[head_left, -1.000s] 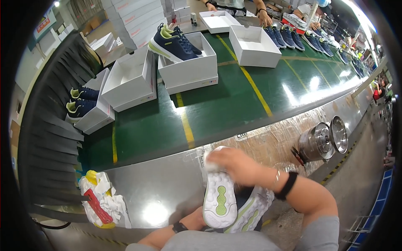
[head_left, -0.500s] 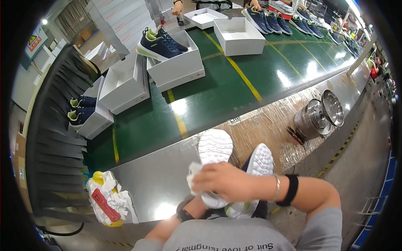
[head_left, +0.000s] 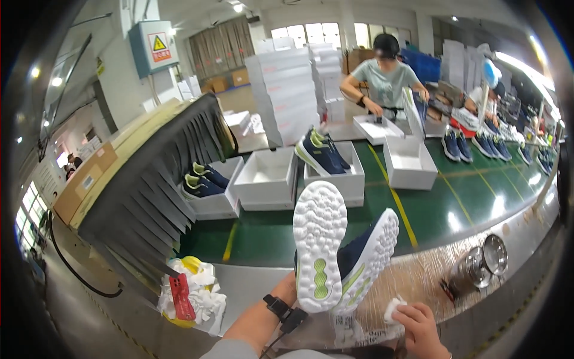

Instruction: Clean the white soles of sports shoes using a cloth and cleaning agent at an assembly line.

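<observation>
Two navy sneakers, one seen by its white sole (head_left: 320,239) with a green patch and the other by its navy upper (head_left: 360,254), are held up side by side in front of me. My left hand (head_left: 290,288) grips them from behind; its fingers are hidden by the soles. At the lower right my right hand (head_left: 420,325) pinches a small white cloth (head_left: 393,311), low over the film-covered bench and apart from the shoes.
Across the green conveyor (head_left: 269,239) stand white shoeboxes (head_left: 263,188), some holding sneakers (head_left: 323,152). A steel pot-like dispenser (head_left: 469,272) sits on the bench at right. Crumpled white paper with a red phone-like object (head_left: 182,296) lies at left. A co-worker (head_left: 385,84) handles a shoe opposite.
My view has tilted up. The sneakers have been raised, soles toward me. My right hand with the white cloth has moved off the sole, down to the right.
</observation>
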Demonstrator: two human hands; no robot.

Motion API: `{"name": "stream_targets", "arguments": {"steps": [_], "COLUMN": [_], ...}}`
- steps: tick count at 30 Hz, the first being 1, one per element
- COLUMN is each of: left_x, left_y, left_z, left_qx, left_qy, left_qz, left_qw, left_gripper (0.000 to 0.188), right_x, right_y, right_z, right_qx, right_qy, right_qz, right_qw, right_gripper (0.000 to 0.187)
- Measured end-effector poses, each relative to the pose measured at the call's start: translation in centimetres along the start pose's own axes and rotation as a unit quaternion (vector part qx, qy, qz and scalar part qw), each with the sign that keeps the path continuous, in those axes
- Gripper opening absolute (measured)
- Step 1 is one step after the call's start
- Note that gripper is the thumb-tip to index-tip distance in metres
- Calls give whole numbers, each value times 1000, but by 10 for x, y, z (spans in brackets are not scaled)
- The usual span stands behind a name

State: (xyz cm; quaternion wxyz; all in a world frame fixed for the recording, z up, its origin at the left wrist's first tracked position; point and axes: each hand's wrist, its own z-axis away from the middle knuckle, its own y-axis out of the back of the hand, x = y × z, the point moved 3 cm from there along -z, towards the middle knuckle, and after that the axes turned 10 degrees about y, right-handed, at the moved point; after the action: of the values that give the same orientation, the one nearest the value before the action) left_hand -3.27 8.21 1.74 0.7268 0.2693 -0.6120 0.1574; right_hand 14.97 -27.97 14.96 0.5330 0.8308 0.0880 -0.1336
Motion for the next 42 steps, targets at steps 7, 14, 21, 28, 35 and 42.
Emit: {"name": "stream_targets", "arguments": {"steps": [7,14,21,28,35,42], "left_x": [68,248,268,186,140,221], "left_y": [58,136,199,213,222,71], "left_z": [-65,-143,-267,-363,-395,-461], "left_qx": [45,191,294,258,163,151], "left_qy": [-45,-101,-153,-122,144,-244], "left_qz": [-61,-359,-783,-844,-831,-686], "left_qw": [996,908,527,454,511,669], "left_gripper": [35,33,7,16,23,22], "right_x": [-3,15,34,58,81,92], "right_y": [-21,-55,-91,-102,-108,-113], "right_z": [-19,-50,-78,-100,-103,-119], "right_qx": [98,69,33,4,5,16], "right_qy": [-71,-111,-153,-209,-217,-249], "right_qz": [-138,-141,-162,-128,-123,-137], "right_qw": [983,981,974,969,968,959], "right_gripper": [41,41,38,36,34,33]}}
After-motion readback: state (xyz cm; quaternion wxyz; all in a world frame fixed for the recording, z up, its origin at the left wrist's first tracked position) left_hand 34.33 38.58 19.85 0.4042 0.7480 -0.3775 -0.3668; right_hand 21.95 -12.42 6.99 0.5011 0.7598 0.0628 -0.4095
